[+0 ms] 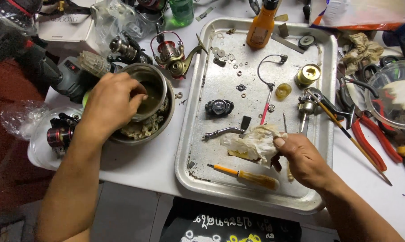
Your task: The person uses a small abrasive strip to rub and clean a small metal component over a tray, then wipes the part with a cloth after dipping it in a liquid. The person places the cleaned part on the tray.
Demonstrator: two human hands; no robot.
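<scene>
While a crowded white worktable fills the view, the left hand dips curled fingers into a small metal cup nested in a steel bowl. The right hand is closed around a stained rag over a metal tray of reel parts, a yellow-handled screwdriver just beside it. Red pliers lie on the table right of the tray.

The tray was dull silver and speckled with grime, on a white worktop. A screwdriver had an amber-orange handle, the bottle was orange, and the pliers had red grips. The rag was cream, stained yellow. The steel bowl held murky brown liquid. One reel showed red and gold.
</scene>
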